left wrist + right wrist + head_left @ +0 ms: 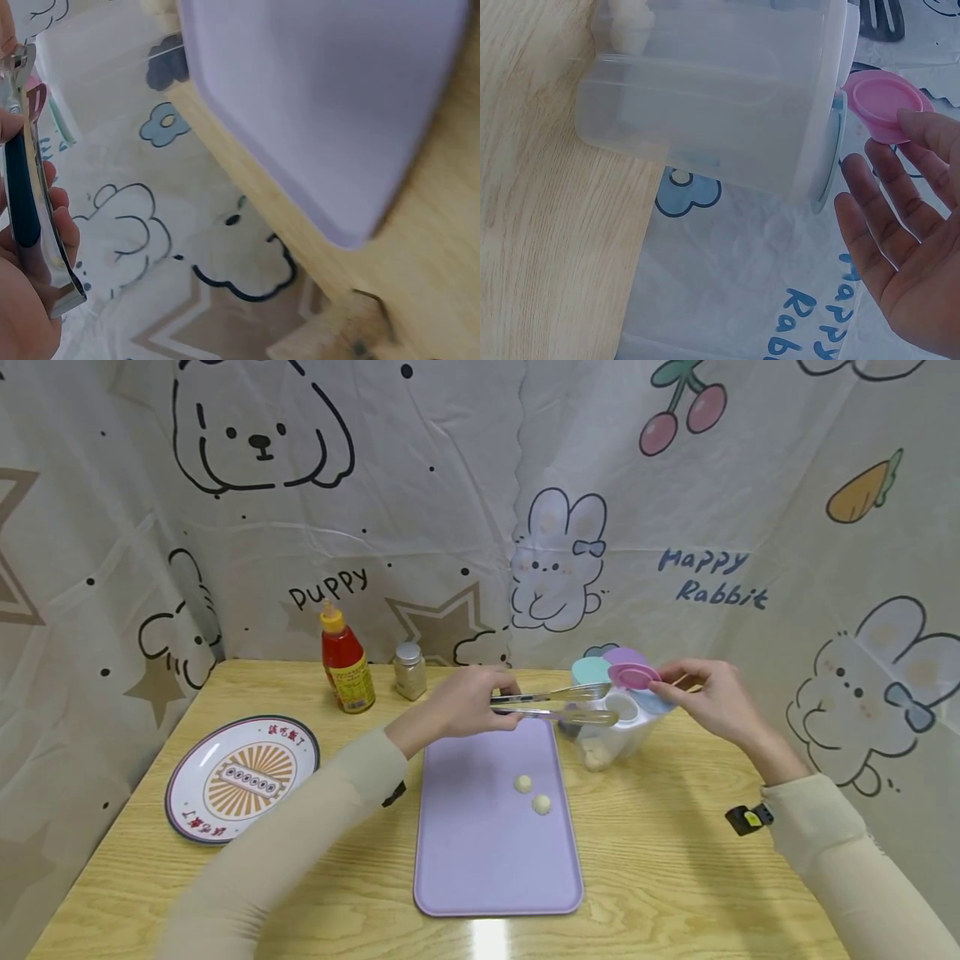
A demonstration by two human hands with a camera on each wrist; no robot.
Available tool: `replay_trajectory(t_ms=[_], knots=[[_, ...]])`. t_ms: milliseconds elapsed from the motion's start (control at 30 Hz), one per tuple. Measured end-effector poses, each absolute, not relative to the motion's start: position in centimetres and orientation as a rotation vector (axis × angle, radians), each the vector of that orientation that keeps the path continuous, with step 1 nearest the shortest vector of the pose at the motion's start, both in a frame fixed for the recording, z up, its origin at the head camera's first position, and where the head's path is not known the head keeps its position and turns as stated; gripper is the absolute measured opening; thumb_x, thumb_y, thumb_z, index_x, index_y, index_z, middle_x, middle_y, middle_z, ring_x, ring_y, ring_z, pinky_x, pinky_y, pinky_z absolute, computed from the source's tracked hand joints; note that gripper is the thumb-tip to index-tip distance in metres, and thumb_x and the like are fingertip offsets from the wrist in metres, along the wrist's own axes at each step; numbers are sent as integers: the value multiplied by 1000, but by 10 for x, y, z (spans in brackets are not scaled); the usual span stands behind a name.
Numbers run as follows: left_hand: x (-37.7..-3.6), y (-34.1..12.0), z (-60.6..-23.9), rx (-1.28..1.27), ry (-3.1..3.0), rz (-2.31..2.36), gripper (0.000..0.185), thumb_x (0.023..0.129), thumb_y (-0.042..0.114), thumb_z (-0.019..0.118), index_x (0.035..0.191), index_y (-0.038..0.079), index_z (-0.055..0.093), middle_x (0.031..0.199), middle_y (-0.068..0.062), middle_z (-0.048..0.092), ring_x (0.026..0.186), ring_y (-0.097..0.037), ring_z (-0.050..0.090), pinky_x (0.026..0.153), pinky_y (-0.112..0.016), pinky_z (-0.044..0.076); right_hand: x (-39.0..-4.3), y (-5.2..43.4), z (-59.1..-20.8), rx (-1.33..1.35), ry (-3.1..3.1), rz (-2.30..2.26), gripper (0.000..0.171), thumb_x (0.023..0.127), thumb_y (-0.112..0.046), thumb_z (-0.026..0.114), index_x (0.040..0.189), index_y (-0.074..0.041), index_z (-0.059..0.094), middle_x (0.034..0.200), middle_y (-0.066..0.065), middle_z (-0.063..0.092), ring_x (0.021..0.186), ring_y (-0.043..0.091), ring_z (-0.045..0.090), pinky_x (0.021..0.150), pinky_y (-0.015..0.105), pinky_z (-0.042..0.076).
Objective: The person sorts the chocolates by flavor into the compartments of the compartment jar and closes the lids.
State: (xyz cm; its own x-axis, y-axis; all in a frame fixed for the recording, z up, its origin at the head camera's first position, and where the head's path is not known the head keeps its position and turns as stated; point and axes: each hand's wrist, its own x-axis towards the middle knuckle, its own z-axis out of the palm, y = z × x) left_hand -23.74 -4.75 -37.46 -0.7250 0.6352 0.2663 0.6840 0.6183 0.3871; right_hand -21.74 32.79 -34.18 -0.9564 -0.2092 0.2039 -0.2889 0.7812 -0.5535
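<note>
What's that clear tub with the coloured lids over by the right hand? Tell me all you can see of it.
The clear plastic container stands upright on the wooden table, just right of the lilac tray. Inner walls divide it into compartments, each with a pastel flip lid: teal, purple, blue. The pink lid is raised, the right hand touching its edge. Pale round pieces lie at the bottom. The tongs point at its open compartment.

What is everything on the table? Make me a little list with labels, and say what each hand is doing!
left hand: grips metal tongs, tips over the container
right hand: fingers straight, touching the pink lid
container: clear plastic with coloured lids, pale balls inside at the bottom
tray: purple, holds two pale balls
plate: patterned, left of the tray
sauce bottle: red, yellow cap, at the back
small jar: beside the bottle
table: light wood
</note>
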Motion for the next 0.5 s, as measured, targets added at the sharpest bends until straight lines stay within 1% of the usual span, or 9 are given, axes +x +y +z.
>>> replay_trajectory(t_ms=[167, 400, 500], knots=[[-229, -69, -385, -1102, -2752, -748, 19, 89, 28, 80, 100, 13, 76, 95, 1, 72, 78, -10, 57, 68, -21, 46, -218, 327, -342, 412, -2819, 917, 25, 99, -23, 75, 114, -3, 77, 107, 18, 77, 82, -1, 61, 67, 19, 54], [-221, -96, -402, -1097, -2763, -755, 20, 87, 26, 81, 99, 11, 78, 94, 0, 73, 79, -11, 58, 70, -23, 48, -218, 328, -342, 413, -2819, 931, 25, 98, -24, 75, 114, -4, 77, 108, 17, 77, 83, -2, 61, 68, 19, 54], [-216, -104, -410, -1088, -2800, -743, 20, 87, 28, 81, 100, 12, 78, 95, 1, 72, 79, -10, 57, 70, -22, 48, -218, 328, -343, 416, -2821, 934, 26, 98, -25, 75, 114, -4, 77, 108, 17, 77, 83, -1, 61, 68, 19, 54]])
